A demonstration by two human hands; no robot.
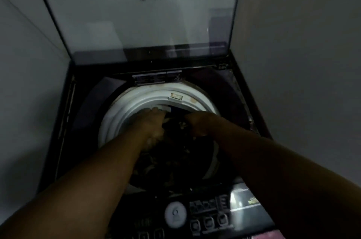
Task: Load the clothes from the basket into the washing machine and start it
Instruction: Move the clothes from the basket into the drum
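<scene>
A heap of dark clothes [175, 156], soft and crumpled with pale flecks of pattern, lay inside the drum of a top-loading washing machine [64, 121], filling most of the opening. Both bare arms reached down from the near edge into the pile. The left hand [154, 127] sat at the far left of the heap, just under the rim, and the right hand [197, 125] was near it on the right. As far as the dim, blurred light allowed, the fingers of each were curled into bunched fabric between them. This looked like the loading step: pushing or settling an armful into the tub. No basket was in view, so how much remained could not be judged. The next move would likely call for letting go, drawing both arms clear, lowering the lid and finding the start button. Around the clothes ran the drum rim [121, 113], a smooth, pale plastic ring with some brownish stains. The lid [136, 23], a dark-framed, glossy glass panel, stood upright at the back. Nearest the person lay the control panel [207, 215], dark and shiny, with rows of small square buttons and one round pale dial [175, 214]. Plain matt walls [293, 43] closed in on both sides.
</scene>
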